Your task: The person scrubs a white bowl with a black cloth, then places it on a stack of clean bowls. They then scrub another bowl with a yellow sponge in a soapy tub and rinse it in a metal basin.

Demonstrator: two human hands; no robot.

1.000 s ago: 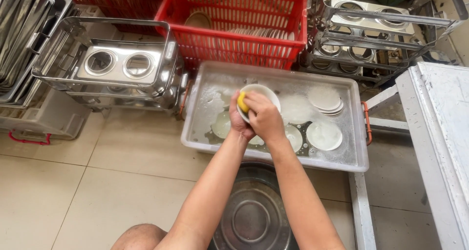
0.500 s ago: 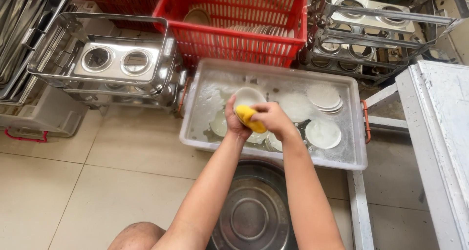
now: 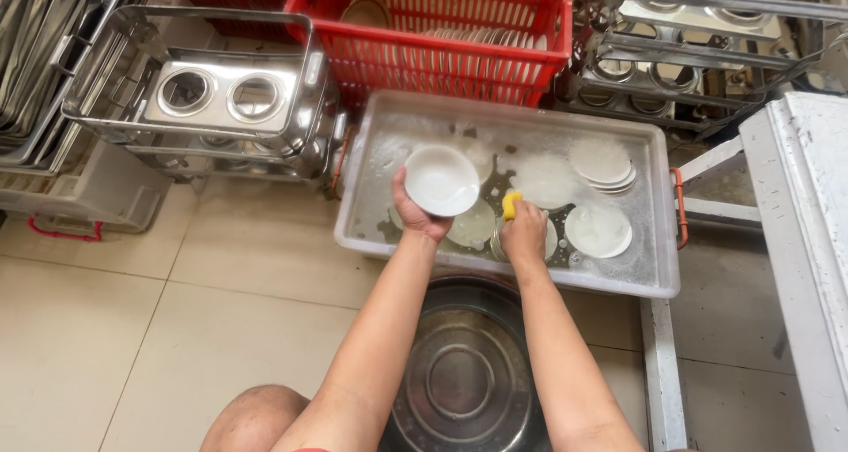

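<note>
In the tub [image 3: 658, 196] (soapy): white plates [image 3: 598, 229].

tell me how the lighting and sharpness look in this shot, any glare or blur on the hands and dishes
Head view: soft, even light with no hard shadows; the left hand, its white bowl and the right hand with the yellow sponge look sharp, no motion blur; soapy water in the grey tub veils the sunk plates; mild sheen on the steel basin; edges bow slightly from the wide lens.

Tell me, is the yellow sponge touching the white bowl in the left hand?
Apart. The head view shows the yellow sponge in the right hand down over the tub's plates, with soapy water visible between it and the white bowl in the left hand.
</note>
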